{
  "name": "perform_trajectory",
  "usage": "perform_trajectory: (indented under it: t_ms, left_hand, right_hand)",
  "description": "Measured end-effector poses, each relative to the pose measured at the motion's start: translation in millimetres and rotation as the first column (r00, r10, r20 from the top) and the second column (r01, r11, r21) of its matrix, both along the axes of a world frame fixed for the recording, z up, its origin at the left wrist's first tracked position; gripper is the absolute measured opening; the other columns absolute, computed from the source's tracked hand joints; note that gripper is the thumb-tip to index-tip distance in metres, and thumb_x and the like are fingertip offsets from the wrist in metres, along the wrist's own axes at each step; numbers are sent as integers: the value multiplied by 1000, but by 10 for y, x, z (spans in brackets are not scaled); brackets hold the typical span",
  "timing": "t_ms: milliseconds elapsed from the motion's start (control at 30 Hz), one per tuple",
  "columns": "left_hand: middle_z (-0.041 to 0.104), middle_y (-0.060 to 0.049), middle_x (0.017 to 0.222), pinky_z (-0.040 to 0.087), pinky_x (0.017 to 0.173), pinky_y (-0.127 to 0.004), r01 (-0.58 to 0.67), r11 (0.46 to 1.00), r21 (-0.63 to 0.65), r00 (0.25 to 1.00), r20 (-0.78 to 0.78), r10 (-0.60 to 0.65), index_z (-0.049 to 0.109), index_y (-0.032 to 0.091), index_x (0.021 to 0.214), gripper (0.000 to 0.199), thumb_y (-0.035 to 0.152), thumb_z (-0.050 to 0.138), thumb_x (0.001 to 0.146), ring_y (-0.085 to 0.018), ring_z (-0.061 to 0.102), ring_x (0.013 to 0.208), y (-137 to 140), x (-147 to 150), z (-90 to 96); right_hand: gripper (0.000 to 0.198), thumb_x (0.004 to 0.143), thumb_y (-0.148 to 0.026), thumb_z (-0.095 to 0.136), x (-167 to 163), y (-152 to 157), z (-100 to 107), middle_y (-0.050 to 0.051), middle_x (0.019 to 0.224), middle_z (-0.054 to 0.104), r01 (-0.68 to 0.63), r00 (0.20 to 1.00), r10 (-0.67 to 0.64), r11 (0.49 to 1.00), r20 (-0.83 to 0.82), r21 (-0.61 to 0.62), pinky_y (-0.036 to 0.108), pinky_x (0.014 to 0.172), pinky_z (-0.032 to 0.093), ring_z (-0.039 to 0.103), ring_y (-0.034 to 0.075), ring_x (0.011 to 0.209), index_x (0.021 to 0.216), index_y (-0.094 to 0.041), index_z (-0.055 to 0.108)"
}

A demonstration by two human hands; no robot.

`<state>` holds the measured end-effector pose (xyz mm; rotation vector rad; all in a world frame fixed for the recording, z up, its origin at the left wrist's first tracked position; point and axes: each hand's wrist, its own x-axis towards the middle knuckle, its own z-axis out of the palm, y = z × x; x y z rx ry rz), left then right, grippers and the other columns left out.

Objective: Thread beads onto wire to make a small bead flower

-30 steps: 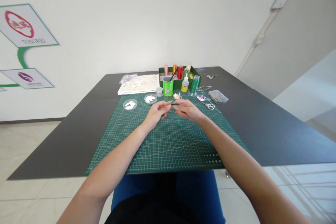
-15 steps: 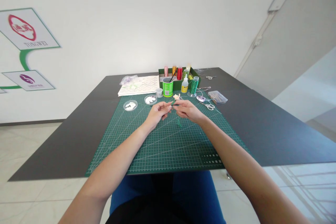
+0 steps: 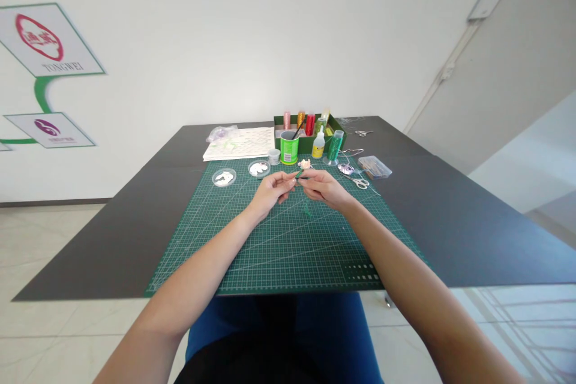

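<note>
Green piece (image 3: 299, 174) pinched by left fingers (image 3: 286, 178), right fingers (image 3: 314, 176); gridded mat (image 3: 288, 246) on black table (image 3: 468, 234), white wall (image 3: 252, 30) behind.

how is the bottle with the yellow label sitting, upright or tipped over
Upright: the bottle stands with its narrow nozzle pointing up and its yellow label below.

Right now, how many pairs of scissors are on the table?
2: front scissors on the mat, near its right edge; rear scissors right of the green box. The box may hide others.
</note>
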<state>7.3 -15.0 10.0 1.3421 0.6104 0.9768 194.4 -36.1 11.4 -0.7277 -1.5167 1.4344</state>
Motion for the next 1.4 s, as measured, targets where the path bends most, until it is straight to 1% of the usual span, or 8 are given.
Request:
perform_trajectory:
  t_ms: [300,433,567,767,933,1067,1200,1400]
  left_hand:
    - [60,2,64,24,37,-18,-18,1000,-13,999,-36,18,60,14,78,43,50,83,70,-3,40,41,1,-21,-6]
    - [60,2,64,20,38,-17,-72,997,-20,997,-27,71,59,15,75,43,51,83,70,-3,37,41,13,-21,-17]
    - [60,2,63,20,39,-17,-109,994,-18,993,-34,109,61,15,78,43,51,82,70,-4,39,43,40,-36,-24]
    - [59,1,62,20,40,-19,-102,995,14,994,-43,102,63,14,79,44,54,81,71,-4,38,43,51,-61,-17]
    - [60,1,63,21,41,-19,-115,993,14,992,-44,115,63,15,79,43,53,80,72,-4,37,44,40,-69,6]
    - [60,1,64,23,42,-19,-134,991,30,990,-28,135,62,15,78,41,52,80,72,-4,37,44,63,-77,0]
    - [60,1,62,26,44,-20,-172,984,52,983,-51,175,62,16,78,39,51,79,73,-6,40,46,110,-91,-33]
    - [59,2,59,29,47,-21,-186,977,104,977,-87,195,64,16,79,39,51,78,75,-7,42,46,156,-78,-100]
  right_hand:
    - [40,89,-39,63,-44,11,20,-13,39,34,47,998,-48,998,45,35,21,38,15,21,5,34,114,-8,67]
    - [41,87,-38,65,-74,34,-7,-13,38,34,90,996,-91,996,20,27,21,37,17,23,5,33,116,-10,66]
    - [38,87,-35,64,-82,60,-41,-13,38,35,113,993,-113,994,18,0,20,37,16,23,6,33,116,-11,66]
    - [36,87,-36,63,-61,69,-28,-13,38,35,131,989,-133,991,66,27,22,38,16,25,6,34,111,-9,68]
    - [37,87,-36,63,-45,46,25,-12,39,35,130,983,-138,989,118,74,22,39,17,25,6,35,111,-9,69]
    - [39,90,-35,60,-59,15,46,-11,40,35,136,978,-152,984,146,114,21,40,19,25,6,37,116,-9,70]
    - [40,91,-35,59,-74,5,24,-10,42,34,156,965,-183,977,189,146,22,41,19,26,6,38,120,-8,70]
    - [41,91,-34,58,-55,30,-32,-10,45,32,177,947,-217,968,239,176,22,41,19,26,6,40,120,-8,71]
